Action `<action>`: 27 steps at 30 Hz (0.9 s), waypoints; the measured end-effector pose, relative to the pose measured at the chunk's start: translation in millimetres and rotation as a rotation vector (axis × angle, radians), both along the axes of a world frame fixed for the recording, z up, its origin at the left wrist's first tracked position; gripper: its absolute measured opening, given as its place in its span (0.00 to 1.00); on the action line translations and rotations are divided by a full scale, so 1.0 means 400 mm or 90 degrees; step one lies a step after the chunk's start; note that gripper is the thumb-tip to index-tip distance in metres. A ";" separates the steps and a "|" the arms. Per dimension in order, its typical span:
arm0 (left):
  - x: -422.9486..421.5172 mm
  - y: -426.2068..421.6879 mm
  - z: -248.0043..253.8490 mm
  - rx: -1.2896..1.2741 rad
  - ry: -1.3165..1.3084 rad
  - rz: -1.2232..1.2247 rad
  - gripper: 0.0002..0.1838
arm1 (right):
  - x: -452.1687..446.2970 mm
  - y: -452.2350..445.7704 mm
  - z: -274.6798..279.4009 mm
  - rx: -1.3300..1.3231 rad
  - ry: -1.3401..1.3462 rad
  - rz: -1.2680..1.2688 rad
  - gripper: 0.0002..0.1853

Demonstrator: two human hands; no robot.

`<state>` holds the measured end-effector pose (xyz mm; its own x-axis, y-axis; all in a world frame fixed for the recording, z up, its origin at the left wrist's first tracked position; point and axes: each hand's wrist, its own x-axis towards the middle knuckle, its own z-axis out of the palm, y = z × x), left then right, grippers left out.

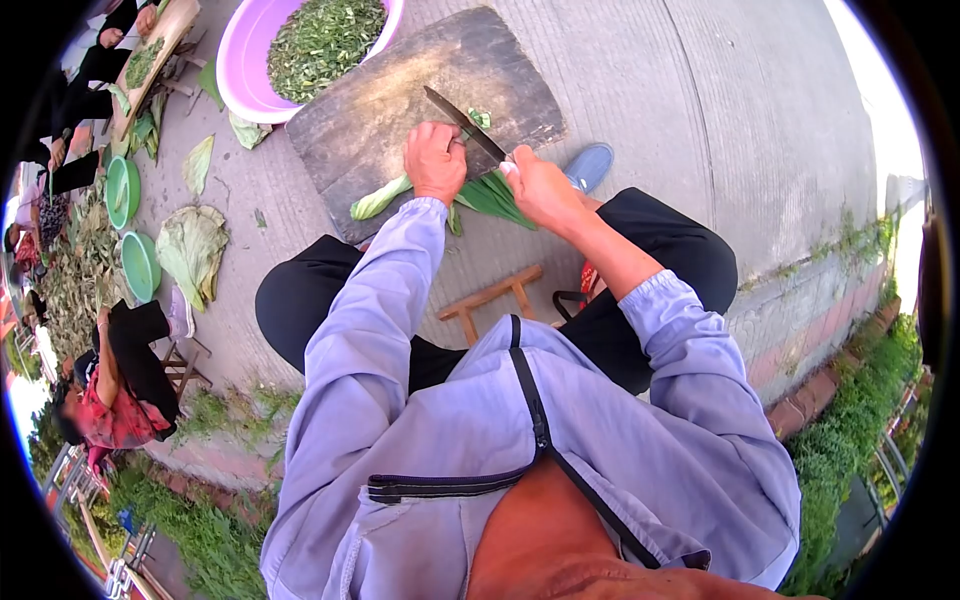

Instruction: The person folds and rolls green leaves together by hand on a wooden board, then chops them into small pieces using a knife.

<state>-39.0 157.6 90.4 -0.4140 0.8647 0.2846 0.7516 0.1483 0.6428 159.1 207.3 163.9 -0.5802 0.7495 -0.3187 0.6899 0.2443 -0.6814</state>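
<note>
My right hand is wrapped round the handle of a kitchen knife, whose dark blade points up and left across the board. Beside the blade my left hand is closed, its fingers curled down on leafy greens that it mostly hides. A pale green stalk sticks out to the left of that hand. Long dark green leaves stretch under the right hand. A few cut green bits lie just past the blade on the worn wooden cutting board.
Behind the board stands a purple basin heaped with chopped greens. Two green basins and large loose leaves lie to the left. Other people sit there. A small wooden stool and a blue shoe are near my legs.
</note>
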 end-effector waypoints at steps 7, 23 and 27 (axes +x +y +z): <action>0.000 0.000 0.006 -0.005 0.007 -0.002 0.07 | 0.008 0.002 0.020 -0.004 -0.018 -0.010 0.18; -0.001 0.001 0.001 0.007 -0.006 -0.001 0.08 | 0.010 0.003 0.092 -0.051 -0.065 0.039 0.17; -0.001 -0.002 0.003 0.003 -0.032 0.014 0.10 | 0.008 0.004 0.088 -0.053 -0.076 0.044 0.17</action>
